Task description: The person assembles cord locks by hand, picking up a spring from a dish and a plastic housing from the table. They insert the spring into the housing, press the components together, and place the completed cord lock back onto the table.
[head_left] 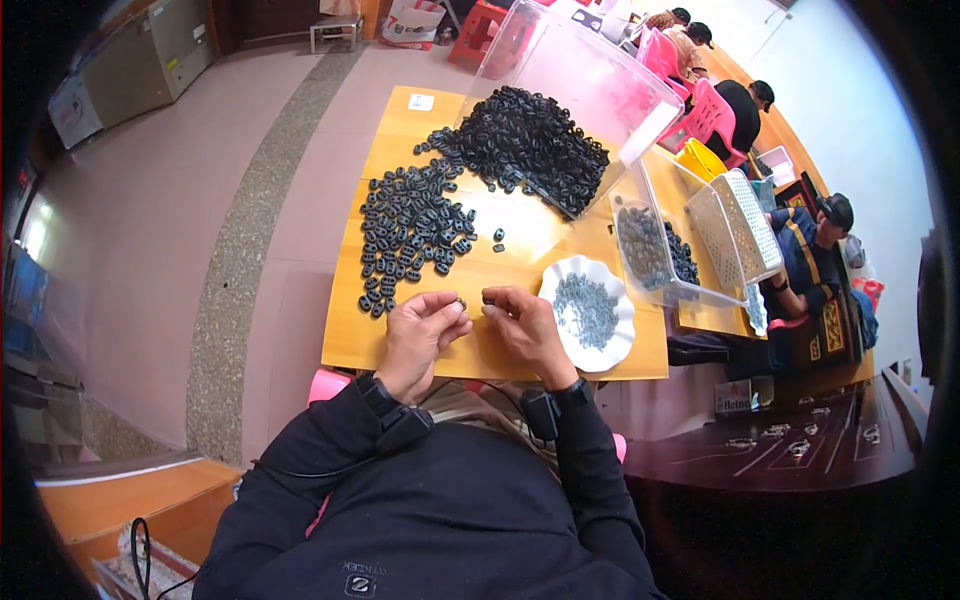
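My left hand (425, 335) is closed in a pinch over the near part of the table, with a small dark piece (460, 303) at its fingertips. Just to the right, my right hand (527, 325) pinches a small black piece (488, 300); the two hands are slightly apart. Beyond them many black oval two-holed pieces, like cord lock parts (415, 225), lie spread on the wooden table (345, 340). A larger heap (530, 140) spills from a tipped clear bin (580, 75). Beside my right hand stands a white scalloped plate (620, 345) of tiny grey spring-like pieces (587, 308).
A clear box (665, 290) with black pieces stands past the plate, next to a white perforated basket (745, 220) and a yellow container (700, 158). Several other people sit along the right, some on pink chairs (712, 115). A dark table (770, 450) holds small items.
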The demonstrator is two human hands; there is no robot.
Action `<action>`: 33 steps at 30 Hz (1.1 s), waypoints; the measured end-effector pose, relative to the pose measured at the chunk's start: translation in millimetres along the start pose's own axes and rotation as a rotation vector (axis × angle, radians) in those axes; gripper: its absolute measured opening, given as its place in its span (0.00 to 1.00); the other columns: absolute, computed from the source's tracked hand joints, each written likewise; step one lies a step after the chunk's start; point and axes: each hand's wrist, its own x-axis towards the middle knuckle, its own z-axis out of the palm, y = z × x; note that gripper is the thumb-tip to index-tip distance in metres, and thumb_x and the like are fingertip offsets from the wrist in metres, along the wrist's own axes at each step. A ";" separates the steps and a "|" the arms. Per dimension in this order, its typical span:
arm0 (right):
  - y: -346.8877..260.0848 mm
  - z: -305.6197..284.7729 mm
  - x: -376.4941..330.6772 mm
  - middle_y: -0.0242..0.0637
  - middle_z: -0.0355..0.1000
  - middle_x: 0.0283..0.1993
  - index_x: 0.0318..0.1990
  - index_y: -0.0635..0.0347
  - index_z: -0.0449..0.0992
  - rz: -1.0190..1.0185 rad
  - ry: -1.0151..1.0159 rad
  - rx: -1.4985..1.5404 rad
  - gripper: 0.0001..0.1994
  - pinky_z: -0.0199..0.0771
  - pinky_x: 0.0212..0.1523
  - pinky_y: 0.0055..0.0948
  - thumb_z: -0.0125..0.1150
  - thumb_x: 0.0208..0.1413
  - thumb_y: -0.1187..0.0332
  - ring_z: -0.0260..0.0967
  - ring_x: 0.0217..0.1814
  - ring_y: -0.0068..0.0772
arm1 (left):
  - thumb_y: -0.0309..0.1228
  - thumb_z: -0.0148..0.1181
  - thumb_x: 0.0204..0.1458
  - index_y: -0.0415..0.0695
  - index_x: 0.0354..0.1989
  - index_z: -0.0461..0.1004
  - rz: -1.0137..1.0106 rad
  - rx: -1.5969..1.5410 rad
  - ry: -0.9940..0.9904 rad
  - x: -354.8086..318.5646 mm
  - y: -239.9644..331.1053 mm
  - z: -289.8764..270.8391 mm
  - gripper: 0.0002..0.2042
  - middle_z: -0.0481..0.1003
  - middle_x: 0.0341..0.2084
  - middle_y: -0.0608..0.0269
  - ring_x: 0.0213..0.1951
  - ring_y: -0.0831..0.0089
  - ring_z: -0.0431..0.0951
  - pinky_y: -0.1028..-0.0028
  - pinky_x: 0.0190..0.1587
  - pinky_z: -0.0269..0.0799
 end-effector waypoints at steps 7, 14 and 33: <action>-3.1 1.3 -7.2 0.31 0.73 0.26 0.42 0.67 0.76 0.110 -0.004 0.342 0.07 0.70 0.32 0.19 0.58 0.58 0.73 0.69 0.29 0.17 | 0.20 0.57 0.54 0.34 0.41 0.71 -0.008 0.030 -0.015 -0.1 -1.5 0.0 0.07 0.76 0.33 0.57 0.34 0.72 0.78 0.74 0.41 0.80; 1.3 3.8 -13.2 0.33 0.74 0.28 0.45 0.71 0.74 0.209 -0.023 0.628 0.10 0.75 0.32 0.20 0.57 0.58 0.75 0.72 0.31 0.21 | 0.20 0.58 0.54 0.34 0.42 0.71 -0.025 0.053 -0.042 -2.4 -0.2 3.7 0.08 0.77 0.32 0.57 0.32 0.72 0.79 0.73 0.40 0.80; 7.0 -2.2 -22.3 0.38 0.74 0.40 0.52 0.72 0.70 0.284 -0.114 0.780 0.15 0.79 0.41 0.25 0.57 0.57 0.78 0.74 0.38 0.26 | 0.23 0.59 0.55 0.34 0.42 0.74 -0.084 0.182 -0.054 -5.3 3.3 7.4 0.08 0.77 0.31 0.60 0.31 0.76 0.78 0.75 0.39 0.80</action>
